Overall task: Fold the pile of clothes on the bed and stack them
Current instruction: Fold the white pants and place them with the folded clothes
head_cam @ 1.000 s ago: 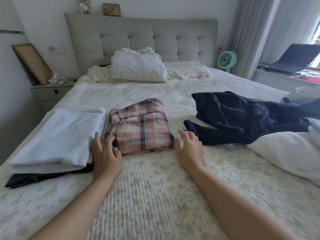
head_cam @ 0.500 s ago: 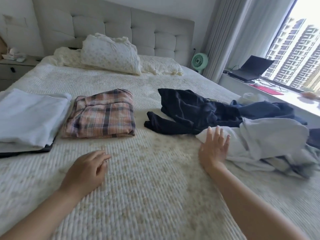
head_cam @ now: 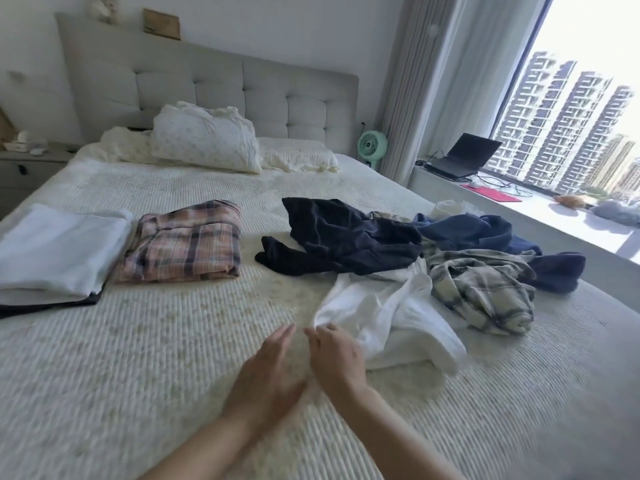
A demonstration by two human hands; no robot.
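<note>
The person's right hand [head_cam: 337, 358] is pinching the near corner of a crumpled white cotton garment [head_cam: 388, 317] with curled fingers, while the left hand [head_cam: 268, 370] is hovering just beside it, fingers straight and holding nothing. The white garment is lying on the cream quilted bedspread [head_cam: 156, 358], at the near edge of an unfolded heap: a dark navy garment [head_cam: 346, 237] behind it, a pale checked shirt [head_cam: 481, 289] to its right and a blue garment [head_cam: 502, 233] beyond. Well apart on the left, a folded pink plaid garment [head_cam: 187, 247] is sitting just beside a folded white cloth [head_cam: 59, 251] that is resting on something dark.
</note>
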